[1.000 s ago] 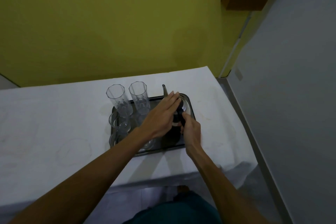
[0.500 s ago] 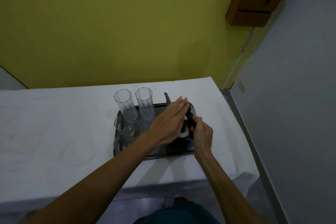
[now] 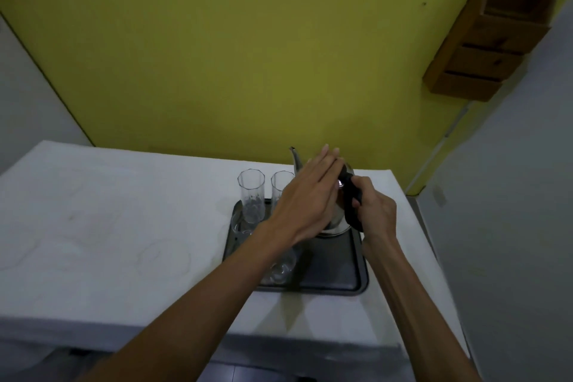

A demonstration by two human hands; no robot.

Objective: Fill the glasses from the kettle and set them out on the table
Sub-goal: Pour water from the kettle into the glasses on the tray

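Here, kettle (image 3: 336, 214) under left hand (image 3: 307, 198), handle in right hand (image 3: 376, 212).

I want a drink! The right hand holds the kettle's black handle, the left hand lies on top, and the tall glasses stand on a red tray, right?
Nearly. The head view shows the tray is dark grey, not red. The rest is right: right hand on the kettle handle, left hand on top, tall glasses on the tray.

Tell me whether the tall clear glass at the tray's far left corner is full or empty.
Empty, it appears: the tall clear faceted glass stands upright on the dark tray and shows no liquid line.
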